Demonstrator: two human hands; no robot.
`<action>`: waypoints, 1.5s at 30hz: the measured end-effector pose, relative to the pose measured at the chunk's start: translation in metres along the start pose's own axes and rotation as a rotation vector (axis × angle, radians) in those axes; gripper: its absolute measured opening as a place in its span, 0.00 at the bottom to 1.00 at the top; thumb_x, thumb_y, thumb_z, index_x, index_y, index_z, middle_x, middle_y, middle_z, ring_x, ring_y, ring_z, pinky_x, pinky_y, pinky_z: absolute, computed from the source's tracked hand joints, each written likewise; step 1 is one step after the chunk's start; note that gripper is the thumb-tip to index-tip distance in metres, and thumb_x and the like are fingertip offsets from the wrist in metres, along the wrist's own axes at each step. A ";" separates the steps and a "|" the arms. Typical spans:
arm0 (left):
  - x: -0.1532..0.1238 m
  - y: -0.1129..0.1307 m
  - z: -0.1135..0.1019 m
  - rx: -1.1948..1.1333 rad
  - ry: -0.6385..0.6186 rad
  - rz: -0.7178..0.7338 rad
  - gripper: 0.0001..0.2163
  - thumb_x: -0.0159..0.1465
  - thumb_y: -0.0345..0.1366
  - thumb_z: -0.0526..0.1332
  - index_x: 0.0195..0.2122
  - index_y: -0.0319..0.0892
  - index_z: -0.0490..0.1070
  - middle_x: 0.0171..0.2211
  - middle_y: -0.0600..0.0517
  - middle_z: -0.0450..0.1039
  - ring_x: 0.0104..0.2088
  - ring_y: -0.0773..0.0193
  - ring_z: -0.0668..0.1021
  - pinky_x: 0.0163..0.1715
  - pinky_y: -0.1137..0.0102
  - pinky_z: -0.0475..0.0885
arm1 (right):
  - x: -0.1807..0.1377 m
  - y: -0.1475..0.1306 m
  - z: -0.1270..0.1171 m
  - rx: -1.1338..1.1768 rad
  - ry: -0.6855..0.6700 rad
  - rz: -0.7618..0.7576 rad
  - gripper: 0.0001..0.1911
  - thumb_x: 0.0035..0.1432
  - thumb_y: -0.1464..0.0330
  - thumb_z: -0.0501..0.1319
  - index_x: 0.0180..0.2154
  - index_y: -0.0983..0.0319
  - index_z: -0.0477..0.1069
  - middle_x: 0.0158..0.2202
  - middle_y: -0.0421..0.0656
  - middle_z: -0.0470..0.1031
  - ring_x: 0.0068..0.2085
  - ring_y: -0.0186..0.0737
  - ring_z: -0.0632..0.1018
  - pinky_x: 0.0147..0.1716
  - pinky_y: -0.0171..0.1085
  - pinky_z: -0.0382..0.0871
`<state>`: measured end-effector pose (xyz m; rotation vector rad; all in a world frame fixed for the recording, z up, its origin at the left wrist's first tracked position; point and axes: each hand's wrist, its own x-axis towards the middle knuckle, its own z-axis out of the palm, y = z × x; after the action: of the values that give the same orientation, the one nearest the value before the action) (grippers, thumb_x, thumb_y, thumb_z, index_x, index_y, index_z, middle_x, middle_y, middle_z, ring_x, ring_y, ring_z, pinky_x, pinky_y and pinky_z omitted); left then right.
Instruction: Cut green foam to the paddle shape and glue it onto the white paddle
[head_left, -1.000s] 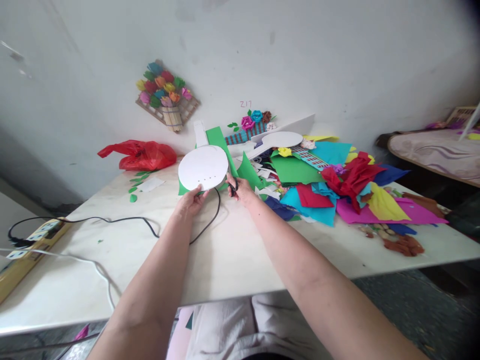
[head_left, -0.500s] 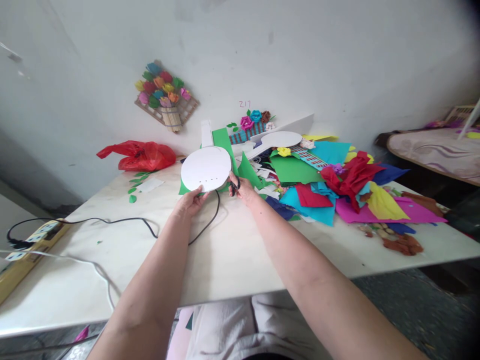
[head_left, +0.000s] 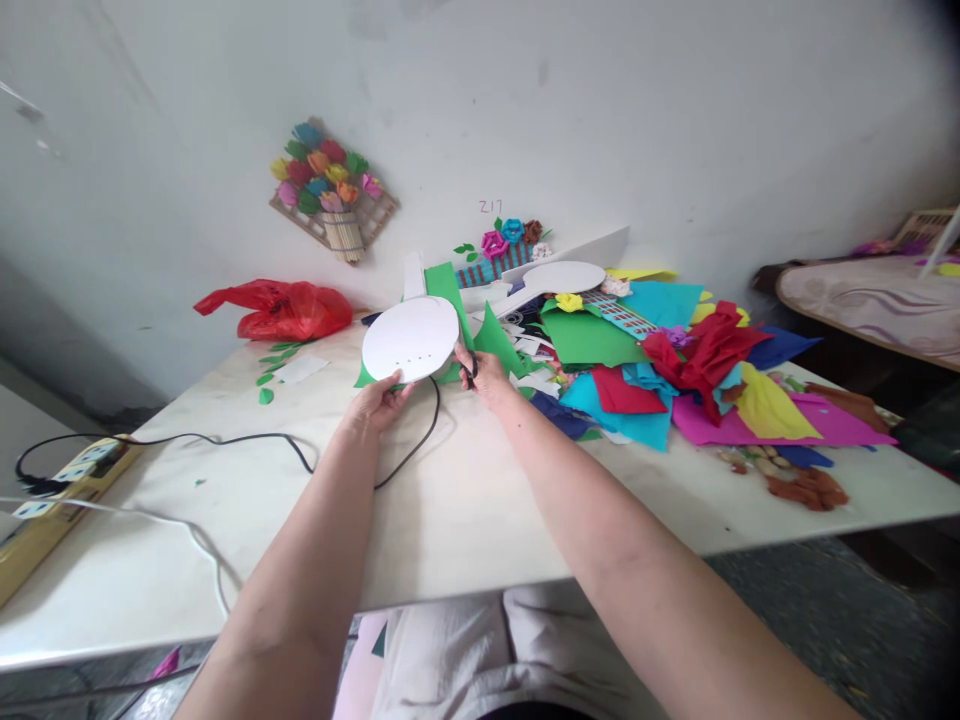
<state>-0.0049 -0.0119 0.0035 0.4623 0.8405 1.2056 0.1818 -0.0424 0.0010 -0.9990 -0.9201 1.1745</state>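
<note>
My left hand (head_left: 373, 402) pinches the lower edge of a white round card (head_left: 409, 338) that lies against a green paper sheet (head_left: 444, 285), both held tilted above the table. My right hand (head_left: 486, 374) is closed around black-handled scissors (head_left: 468, 373) at the card's right edge, where green paper shows. The blades are mostly hidden behind the card and paper.
A heap of coloured paper sheets (head_left: 675, 375) covers the table's right half. A red plastic bag (head_left: 279, 309) lies at the back left. A black cable (head_left: 225, 440) runs across the white table (head_left: 465, 510) to a power strip (head_left: 67, 470). Paper flower crafts (head_left: 330, 190) hang on the wall.
The white card with the green sheet shifted slightly to the right and turned a little in my left hand. My right hand stayed at its edge with the scissors.
</note>
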 end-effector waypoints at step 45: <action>-0.004 -0.026 0.015 -0.123 -0.106 0.168 0.25 0.56 0.16 0.56 0.53 0.43 0.67 0.43 0.48 0.77 0.33 0.59 0.81 0.26 0.71 0.78 | 0.001 0.015 0.013 -0.004 0.002 -0.036 0.23 0.47 0.49 0.64 0.25 0.63 0.64 0.14 0.33 0.64 0.13 0.26 0.65 0.13 0.27 0.56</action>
<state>0.0226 -0.0221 -0.0043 0.4990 0.6423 1.3670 0.1653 -0.0382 -0.0096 -0.9823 -0.9354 1.1415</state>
